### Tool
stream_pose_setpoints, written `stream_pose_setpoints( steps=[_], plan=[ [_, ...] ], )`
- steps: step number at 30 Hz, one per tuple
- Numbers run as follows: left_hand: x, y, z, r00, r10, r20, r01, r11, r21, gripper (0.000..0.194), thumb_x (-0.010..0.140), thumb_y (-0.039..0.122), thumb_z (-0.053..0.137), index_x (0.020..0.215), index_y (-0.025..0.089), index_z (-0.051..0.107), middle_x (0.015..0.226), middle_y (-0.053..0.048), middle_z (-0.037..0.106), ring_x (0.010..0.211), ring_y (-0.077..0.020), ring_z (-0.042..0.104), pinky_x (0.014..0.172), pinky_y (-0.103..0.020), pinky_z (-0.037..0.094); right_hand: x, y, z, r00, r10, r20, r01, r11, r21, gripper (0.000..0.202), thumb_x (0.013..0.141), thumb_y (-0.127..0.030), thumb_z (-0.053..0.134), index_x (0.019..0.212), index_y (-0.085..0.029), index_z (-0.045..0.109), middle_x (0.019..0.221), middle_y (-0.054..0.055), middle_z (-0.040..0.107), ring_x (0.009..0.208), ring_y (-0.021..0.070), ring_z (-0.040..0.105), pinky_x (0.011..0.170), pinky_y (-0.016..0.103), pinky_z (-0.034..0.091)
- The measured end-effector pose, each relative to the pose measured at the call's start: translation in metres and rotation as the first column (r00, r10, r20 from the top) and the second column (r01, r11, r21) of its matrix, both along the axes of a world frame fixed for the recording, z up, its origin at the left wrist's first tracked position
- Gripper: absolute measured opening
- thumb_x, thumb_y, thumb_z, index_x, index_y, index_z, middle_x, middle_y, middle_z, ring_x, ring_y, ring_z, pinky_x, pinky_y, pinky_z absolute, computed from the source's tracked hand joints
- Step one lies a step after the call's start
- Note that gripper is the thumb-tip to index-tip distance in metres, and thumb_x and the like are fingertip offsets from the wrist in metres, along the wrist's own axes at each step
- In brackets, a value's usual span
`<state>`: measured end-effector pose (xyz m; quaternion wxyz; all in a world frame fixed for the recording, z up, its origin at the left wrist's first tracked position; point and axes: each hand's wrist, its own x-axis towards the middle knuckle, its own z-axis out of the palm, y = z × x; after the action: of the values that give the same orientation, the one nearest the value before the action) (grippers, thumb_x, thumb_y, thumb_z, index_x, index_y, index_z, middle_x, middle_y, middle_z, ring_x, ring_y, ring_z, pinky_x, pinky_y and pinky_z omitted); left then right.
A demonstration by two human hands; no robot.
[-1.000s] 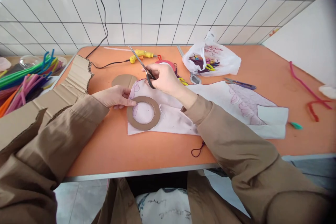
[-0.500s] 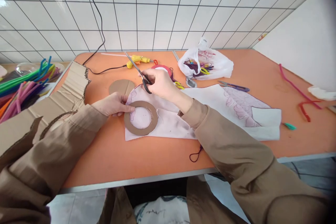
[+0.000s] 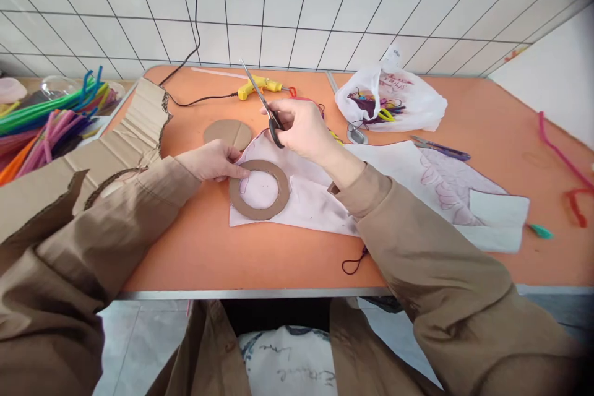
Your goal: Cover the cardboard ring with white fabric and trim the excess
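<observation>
Pinching a cardboard ring (image 3: 284, 190) at its ten o'clock, the fingers of the left hand (image 3: 215, 161) hold it over a white sheet (image 3: 394, 158). Toward the ring's one o'clock, the right hand (image 3: 306, 128) grips black-handled scissors (image 3: 273, 120), tips pointing to eleven.

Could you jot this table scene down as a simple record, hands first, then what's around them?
Left hand: thumb and fingers at the edge of a cardboard ring
Right hand: holding black-handled scissors, tips toward the tiled wall
Below the ring: white sheet with purplish drawn patterns
Beyond the left hand: cardboard disc
Farther back: yellow glue gun; white plastic bag
Far left: colorful pipe cleaners
Tabletop: orange
</observation>
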<state>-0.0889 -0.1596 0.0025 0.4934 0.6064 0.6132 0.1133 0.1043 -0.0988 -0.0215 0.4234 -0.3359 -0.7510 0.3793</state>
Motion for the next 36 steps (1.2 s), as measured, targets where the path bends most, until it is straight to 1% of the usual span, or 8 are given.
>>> stream_pose_setpoints(
  steps=[4, 8, 12, 16, 22, 29, 32, 36],
  plan=[
    [-0.003, 0.003, -0.006, 0.999, -0.051, -0.017, 0.051, 0.998, 0.030, 0.021, 0.063, 0.026, 0.079, 0.057, 0.016, 0.061, 0.041, 0.004, 0.042, 0.038, -0.0064, 0.034, 0.037, -0.019, 0.020, -0.001, -0.004, 0.001, 1.000, -0.016, 0.006, 0.015, 0.998, 0.060, 0.019, 0.067, -0.014, 0.066, 0.084, -0.022, 0.067, 0.069, -0.003, 0.061, 0.063, 0.0143, 0.059, 0.059, 0.027, 0.048],
    [-0.007, 0.005, -0.012, 0.996, -0.085, 0.009, 0.085, 0.995, 0.050, 0.021, 0.065, 0.027, 0.078, 0.059, 0.016, 0.062, 0.046, 0.004, 0.044, 0.040, -0.0069, 0.034, 0.038, -0.021, 0.021, -0.002, -0.006, 0.002, 0.999, 0.008, -0.035, -0.007, 0.999, 0.039, 0.019, 0.066, -0.016, 0.067, 0.084, -0.021, 0.066, 0.069, -0.002, 0.062, 0.066, 0.0161, 0.061, 0.058, 0.028, 0.048],
    [-0.008, 0.006, -0.015, 0.994, -0.105, 0.007, 0.105, 0.993, 0.055, 0.019, 0.067, 0.028, 0.076, 0.063, 0.015, 0.064, 0.050, 0.003, 0.046, 0.040, -0.0070, 0.034, 0.039, -0.022, 0.022, -0.001, -0.005, 0.001, 1.000, -0.021, -0.017, 0.021, 1.000, -0.001, 0.023, 0.065, -0.012, 0.066, 0.085, -0.021, 0.068, 0.066, -0.003, 0.059, 0.060, 0.0145, 0.057, 0.052, 0.026, 0.043],
    [-0.008, 0.007, -0.014, 0.992, -0.125, -0.009, 0.125, 0.989, 0.073, 0.020, 0.068, 0.031, 0.076, 0.066, 0.015, 0.064, 0.052, 0.002, 0.049, 0.042, -0.0073, 0.035, 0.040, -0.022, 0.025, 0.000, -0.004, 0.000, 0.999, -0.039, 0.009, 0.039, 0.999, 0.023, 0.025, 0.066, -0.011, 0.067, 0.088, -0.021, 0.071, 0.066, -0.003, 0.059, 0.058, 0.0134, 0.054, 0.051, 0.025, 0.042],
    [-0.006, 0.005, -0.010, 0.994, -0.106, 0.007, 0.105, 0.993, 0.056, 0.026, 0.065, 0.031, 0.077, 0.057, 0.017, 0.058, 0.043, 0.005, 0.041, 0.038, -0.0069, 0.033, 0.038, -0.022, 0.021, 0.000, -0.005, 0.000, 1.000, -0.026, 0.005, 0.026, 0.999, 0.024, 0.027, 0.067, -0.011, 0.066, 0.092, -0.020, 0.071, 0.067, -0.002, 0.062, 0.060, 0.0142, 0.055, 0.052, 0.026, 0.041],
    [-0.004, 0.002, -0.007, 0.996, -0.086, 0.010, 0.086, 0.996, 0.035, 0.021, 0.060, 0.032, 0.079, 0.061, 0.016, 0.064, 0.043, 0.004, 0.044, 0.038, -0.0075, 0.035, 0.037, -0.021, 0.020, 0.001, -0.002, -0.002, 0.999, -0.036, 0.035, 0.033, 0.996, 0.077, 0.021, 0.070, -0.018, 0.064, 0.090, -0.021, 0.069, 0.067, -0.002, 0.060, 0.060, 0.0150, 0.054, 0.056, 0.028, 0.044],
    [-0.004, 0.002, -0.007, 0.997, -0.072, -0.011, 0.073, 0.996, 0.043, 0.021, 0.061, 0.031, 0.079, 0.062, 0.016, 0.065, 0.043, 0.004, 0.044, 0.038, -0.0073, 0.035, 0.036, -0.021, 0.021, 0.002, -0.002, 0.000, 0.995, -0.063, 0.075, 0.056, 0.994, 0.091, 0.019, 0.072, -0.017, 0.063, 0.090, -0.022, 0.068, 0.066, -0.003, 0.057, 0.061, 0.0146, 0.054, 0.058, 0.028, 0.046],
    [-0.004, 0.002, -0.007, 0.998, -0.061, -0.003, 0.062, 0.997, 0.051, 0.019, 0.062, 0.030, 0.078, 0.063, 0.015, 0.065, 0.046, 0.003, 0.048, 0.041, -0.0079, 0.039, 0.037, -0.020, 0.025, 0.001, -0.004, 0.005, 0.997, -0.037, 0.071, 0.031, 0.997, 0.075, 0.016, 0.075, -0.015, 0.064, 0.089, -0.021, 0.067, 0.074, -0.002, 0.060, 0.068, 0.0154, 0.058, 0.063, 0.029, 0.049]
  ],
)
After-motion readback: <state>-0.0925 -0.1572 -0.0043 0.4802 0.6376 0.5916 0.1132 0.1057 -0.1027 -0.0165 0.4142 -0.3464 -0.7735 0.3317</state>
